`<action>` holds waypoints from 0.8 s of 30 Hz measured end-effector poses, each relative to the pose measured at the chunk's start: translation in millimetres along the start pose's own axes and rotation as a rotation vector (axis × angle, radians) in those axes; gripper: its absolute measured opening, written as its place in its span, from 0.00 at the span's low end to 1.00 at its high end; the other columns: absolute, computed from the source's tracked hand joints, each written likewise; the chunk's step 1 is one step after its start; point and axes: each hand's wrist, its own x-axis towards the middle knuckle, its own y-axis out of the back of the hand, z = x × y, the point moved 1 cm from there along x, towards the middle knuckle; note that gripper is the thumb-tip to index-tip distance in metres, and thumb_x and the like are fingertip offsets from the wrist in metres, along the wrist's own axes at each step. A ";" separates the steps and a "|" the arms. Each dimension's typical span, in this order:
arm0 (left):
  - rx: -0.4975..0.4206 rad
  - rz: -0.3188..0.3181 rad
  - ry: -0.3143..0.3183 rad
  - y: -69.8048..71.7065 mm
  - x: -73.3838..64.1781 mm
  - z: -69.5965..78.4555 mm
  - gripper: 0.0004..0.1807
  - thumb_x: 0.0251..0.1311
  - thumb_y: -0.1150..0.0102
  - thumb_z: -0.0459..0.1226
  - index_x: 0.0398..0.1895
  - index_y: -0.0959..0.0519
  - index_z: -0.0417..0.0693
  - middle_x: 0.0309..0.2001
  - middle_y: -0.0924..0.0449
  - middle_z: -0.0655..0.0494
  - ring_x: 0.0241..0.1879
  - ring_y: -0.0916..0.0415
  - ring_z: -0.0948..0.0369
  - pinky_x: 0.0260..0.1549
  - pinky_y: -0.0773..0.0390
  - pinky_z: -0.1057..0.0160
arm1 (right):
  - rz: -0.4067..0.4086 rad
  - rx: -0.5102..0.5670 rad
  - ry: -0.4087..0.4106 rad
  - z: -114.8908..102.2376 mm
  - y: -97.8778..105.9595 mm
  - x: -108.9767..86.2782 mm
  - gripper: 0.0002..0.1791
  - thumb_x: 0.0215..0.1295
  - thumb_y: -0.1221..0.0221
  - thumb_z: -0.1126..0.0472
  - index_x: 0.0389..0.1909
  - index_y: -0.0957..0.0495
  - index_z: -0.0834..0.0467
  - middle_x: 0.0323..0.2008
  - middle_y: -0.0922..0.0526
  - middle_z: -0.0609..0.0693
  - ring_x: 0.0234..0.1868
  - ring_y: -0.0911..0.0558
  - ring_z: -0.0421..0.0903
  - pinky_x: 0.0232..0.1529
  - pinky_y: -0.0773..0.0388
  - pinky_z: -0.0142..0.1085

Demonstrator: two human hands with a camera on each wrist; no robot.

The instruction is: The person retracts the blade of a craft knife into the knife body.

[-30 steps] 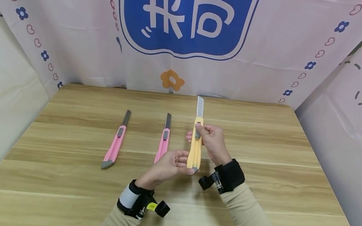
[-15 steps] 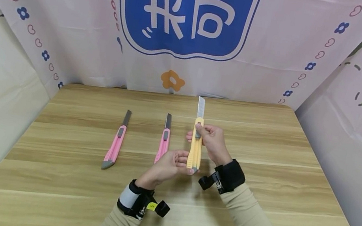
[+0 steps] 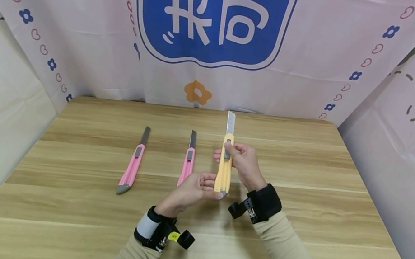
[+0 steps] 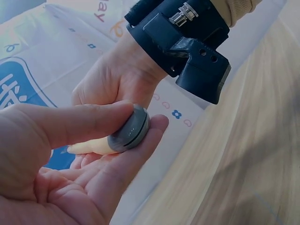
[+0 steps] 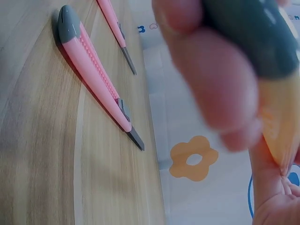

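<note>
Both hands hold a yellow utility knife (image 3: 223, 173) above the table, its blade out and pointing toward the back cloth. My left hand (image 3: 194, 190) pinches the grey end cap (image 4: 130, 131) between thumb and fingers. The right hand (image 3: 245, 162) grips the upper part of the handle, with its thumb on the grey slider. A pink utility knife (image 3: 188, 158) lies to the left with its blade out; in the head view my left hand hides its lower end. Further left lies another pink utility knife (image 3: 133, 165), blade also out.
The wooden table (image 3: 72, 226) ends at a printed cloth (image 3: 311, 50) hung behind it, with more cloth on the left and right sides. A black wrist camera mount (image 3: 257, 202) sits on each wrist.
</note>
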 end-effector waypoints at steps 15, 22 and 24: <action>-0.007 0.022 -0.013 1.7 0.5 -1.5 0.24 0.56 0.37 0.27 0.57 0.27 0.32 0.51 0.19 0.35 0.44 0.15 0.60 0.47 0.15 0.66 | 0.033 0.043 -0.077 -2.2 -5.8 -0.6 0.25 0.73 0.50 0.53 0.51 0.26 0.74 0.24 0.12 0.45 0.29 0.12 0.39 0.48 0.16 0.45; 0.011 0.023 0.001 1.4 0.0 -1.3 0.24 0.55 0.36 0.28 0.57 0.27 0.33 0.53 0.19 0.36 0.46 0.16 0.58 0.49 0.15 0.66 | 0.028 0.018 -0.078 -0.8 -5.5 -0.5 0.27 0.73 0.50 0.51 0.52 0.26 0.74 0.25 0.12 0.47 0.28 0.12 0.39 0.46 0.15 0.45; 0.012 0.027 0.002 1.3 0.2 -1.1 0.24 0.55 0.36 0.28 0.57 0.27 0.33 0.52 0.19 0.36 0.46 0.15 0.58 0.49 0.15 0.65 | 0.030 0.018 -0.089 -0.5 -5.5 -0.6 0.27 0.73 0.50 0.51 0.52 0.26 0.74 0.24 0.13 0.46 0.28 0.12 0.39 0.44 0.14 0.42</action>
